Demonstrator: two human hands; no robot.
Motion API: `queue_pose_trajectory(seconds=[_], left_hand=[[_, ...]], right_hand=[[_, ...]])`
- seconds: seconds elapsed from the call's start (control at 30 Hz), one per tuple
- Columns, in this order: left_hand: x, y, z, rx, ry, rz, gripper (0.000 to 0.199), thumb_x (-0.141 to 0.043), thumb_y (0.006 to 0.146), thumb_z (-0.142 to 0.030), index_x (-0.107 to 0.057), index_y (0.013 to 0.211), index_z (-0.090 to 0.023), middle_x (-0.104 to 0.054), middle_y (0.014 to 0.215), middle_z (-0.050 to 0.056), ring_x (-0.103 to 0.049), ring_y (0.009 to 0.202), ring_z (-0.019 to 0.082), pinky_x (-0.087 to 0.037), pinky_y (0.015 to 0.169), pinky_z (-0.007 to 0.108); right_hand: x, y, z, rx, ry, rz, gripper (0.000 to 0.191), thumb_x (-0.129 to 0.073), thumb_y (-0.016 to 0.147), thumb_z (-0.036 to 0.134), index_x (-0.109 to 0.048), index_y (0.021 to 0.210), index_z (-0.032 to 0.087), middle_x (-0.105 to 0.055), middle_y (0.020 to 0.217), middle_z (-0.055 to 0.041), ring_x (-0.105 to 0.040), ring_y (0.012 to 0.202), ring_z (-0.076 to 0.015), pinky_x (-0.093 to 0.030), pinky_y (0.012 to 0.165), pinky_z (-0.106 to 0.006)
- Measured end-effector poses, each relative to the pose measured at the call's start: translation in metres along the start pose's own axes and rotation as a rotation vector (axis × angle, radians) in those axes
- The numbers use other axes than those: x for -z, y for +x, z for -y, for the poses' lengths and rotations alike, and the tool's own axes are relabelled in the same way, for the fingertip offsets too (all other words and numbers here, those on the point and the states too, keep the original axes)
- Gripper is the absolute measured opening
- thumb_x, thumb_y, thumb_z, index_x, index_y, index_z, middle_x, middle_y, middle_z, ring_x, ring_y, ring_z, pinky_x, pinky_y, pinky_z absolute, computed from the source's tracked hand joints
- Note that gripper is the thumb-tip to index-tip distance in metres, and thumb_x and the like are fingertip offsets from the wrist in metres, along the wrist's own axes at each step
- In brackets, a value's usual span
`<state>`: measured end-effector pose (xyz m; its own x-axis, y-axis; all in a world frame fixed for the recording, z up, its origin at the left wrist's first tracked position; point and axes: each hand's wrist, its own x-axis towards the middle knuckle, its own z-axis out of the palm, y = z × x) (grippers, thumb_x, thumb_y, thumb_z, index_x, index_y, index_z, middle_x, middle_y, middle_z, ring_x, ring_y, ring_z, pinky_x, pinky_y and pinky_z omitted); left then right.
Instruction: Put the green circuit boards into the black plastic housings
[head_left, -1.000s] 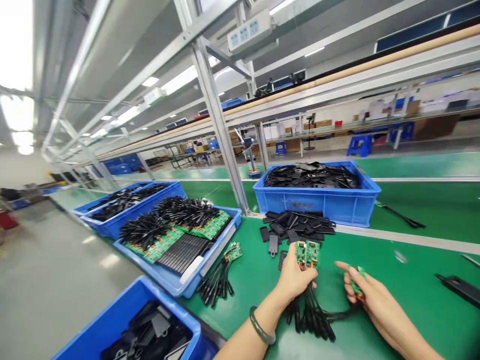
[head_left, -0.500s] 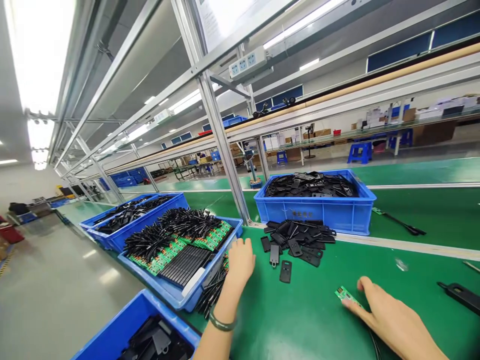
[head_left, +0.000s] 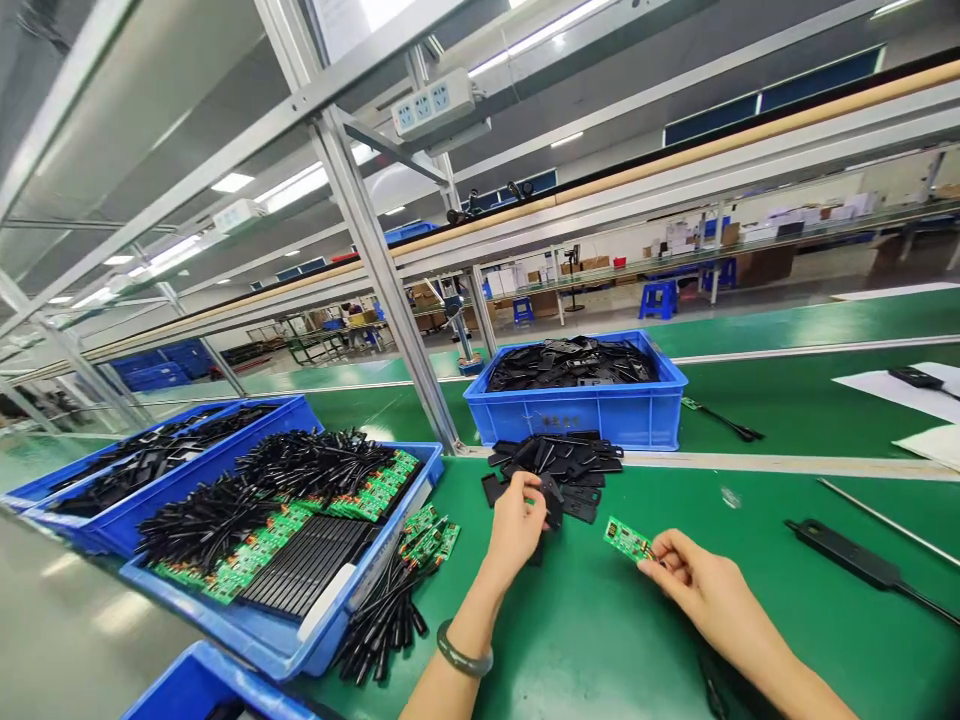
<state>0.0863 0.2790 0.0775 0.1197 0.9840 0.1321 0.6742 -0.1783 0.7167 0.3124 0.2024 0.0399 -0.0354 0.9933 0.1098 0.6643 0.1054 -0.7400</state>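
Note:
My right hand [head_left: 697, 575] pinches a small green circuit board [head_left: 626, 540] by its near end, above the green bench top; a black cable hangs below the hand. My left hand [head_left: 517, 520] wears a dark bangle and is closed on a flat black plastic cover [head_left: 553, 500], at the near edge of a loose pile of black covers [head_left: 559, 456]. Left of that hand lies a bunch of circuit boards with black cables [head_left: 401, 590].
A blue crate [head_left: 577, 412] full of black covers stands behind the pile, beside a metal post [head_left: 382, 270]. A blue tray [head_left: 300, 660] with cabled boards sits at left. To the right lie a black cased piece with a cable [head_left: 844, 550] and a thin rod [head_left: 892, 525].
My left hand has moved from beside the tray to the pile and taken a black cover. The right hand has lifted the circuit board a little. The view has turned right.

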Motion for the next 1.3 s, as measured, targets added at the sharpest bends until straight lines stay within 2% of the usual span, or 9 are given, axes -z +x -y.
queue_pose_trajectory(seconds=[0.2,0.43,0.67,0.77,0.87,0.97,1.07,1.2,1.3], left_hand=[[-0.038,-0.018,-0.003,-0.028,-0.274,0.224,0.025,-0.044,0.077,-0.011,-0.055,0.099,-0.013,-0.063,0.088,0.007,-0.061,0.065,0.012,-0.049,0.058,0.024],[-0.036,-0.047,-0.021,-0.559,-0.171,0.352,0.013,-0.06,0.069,-0.012,-0.068,0.076,-0.019,-0.062,0.073,0.002,-0.055,0.076,0.016,-0.043,0.076,0.029],[-0.044,-0.076,-0.042,-0.857,-0.1,0.656,0.044,-0.066,0.073,-0.038,-0.062,0.115,-0.024,-0.064,0.098,0.01,-0.056,0.091,0.025,-0.042,0.086,0.033],[-0.049,-0.074,-0.036,-0.717,-0.06,0.581,0.043,-0.069,0.069,-0.03,-0.063,0.112,-0.025,-0.061,0.094,0.008,-0.055,0.085,0.023,-0.043,0.079,0.03],[-0.051,-0.062,-0.027,-0.335,-0.153,0.341,0.034,-0.066,0.066,-0.022,-0.065,0.1,-0.021,-0.056,0.087,0.005,-0.052,0.079,0.019,-0.042,0.071,0.028],[-0.051,-0.049,-0.021,0.038,-0.544,0.237,0.019,-0.065,0.07,-0.027,-0.062,0.084,-0.017,-0.052,0.072,0.0,-0.049,0.067,0.014,-0.041,0.063,0.026],[-0.054,-0.042,-0.017,0.289,-1.052,0.3,0.032,-0.07,0.07,-0.039,-0.059,0.086,-0.014,-0.058,0.073,0.002,-0.051,0.063,0.011,-0.043,0.062,0.024],[-0.056,-0.041,-0.017,0.261,-1.303,0.307,0.036,-0.068,0.073,-0.044,-0.065,0.082,-0.01,-0.065,0.077,0.007,-0.058,0.072,0.014,-0.045,0.072,0.027],[-0.056,-0.041,-0.017,0.224,-1.316,0.304,0.039,-0.078,0.066,-0.031,-0.065,0.098,-0.013,-0.068,0.091,0.008,-0.061,0.082,0.015,-0.044,0.08,0.027]], right_hand=[[-0.01,0.0,-0.002,-0.006,0.203,0.014,0.027,-0.05,0.08,0.049,-0.05,0.076,0.022,-0.055,0.066,0.0013,-0.051,0.06,-0.0152,-0.04,0.057,-0.026],[-0.013,0.005,0.002,-0.243,0.698,-0.071,0.047,-0.059,0.068,0.065,-0.049,0.077,0.02,-0.053,0.059,0.0041,-0.047,0.044,-0.0102,-0.04,0.042,-0.023],[-0.011,0.01,0.003,-0.349,1.02,-0.159,0.044,-0.073,0.063,0.056,-0.054,0.072,0.017,-0.05,0.059,0.005,-0.041,0.047,-0.0062,-0.036,0.041,-0.017],[-0.002,0.011,0.003,-0.365,1.117,-0.149,0.04,-0.079,0.061,0.048,-0.056,0.073,0.017,-0.049,0.062,0.0042,-0.04,0.05,-0.0061,-0.033,0.039,-0.015],[0.009,0.008,0.007,-0.367,1.256,-0.108,0.036,-0.083,0.06,0.038,-0.058,0.076,0.017,-0.05,0.065,0.0037,-0.042,0.054,-0.0061,-0.033,0.04,-0.014],[0.011,0.004,0.012,-0.362,1.304,-0.022,0.033,-0.083,0.061,0.034,-0.061,0.078,0.016,-0.053,0.066,0.003,-0.045,0.055,-0.0061,-0.037,0.042,-0.014],[0.003,0.0,0.015,-0.39,1.273,0.085,0.033,-0.083,0.063,0.035,-0.064,0.079,0.014,-0.056,0.065,0.0015,-0.049,0.056,-0.0065,-0.044,0.046,-0.015],[-0.011,-0.002,0.014,-0.478,1.259,0.069,0.035,-0.085,0.059,0.036,-0.063,0.076,0.015,-0.06,0.066,0.0012,-0.056,0.059,-0.0083,-0.052,0.056,-0.018],[-0.015,-0.002,0.013,-0.516,1.283,0.054,0.037,-0.086,0.056,0.037,-0.062,0.075,0.016,-0.062,0.066,0.0011,-0.06,0.061,-0.0095,-0.054,0.061,-0.019]])
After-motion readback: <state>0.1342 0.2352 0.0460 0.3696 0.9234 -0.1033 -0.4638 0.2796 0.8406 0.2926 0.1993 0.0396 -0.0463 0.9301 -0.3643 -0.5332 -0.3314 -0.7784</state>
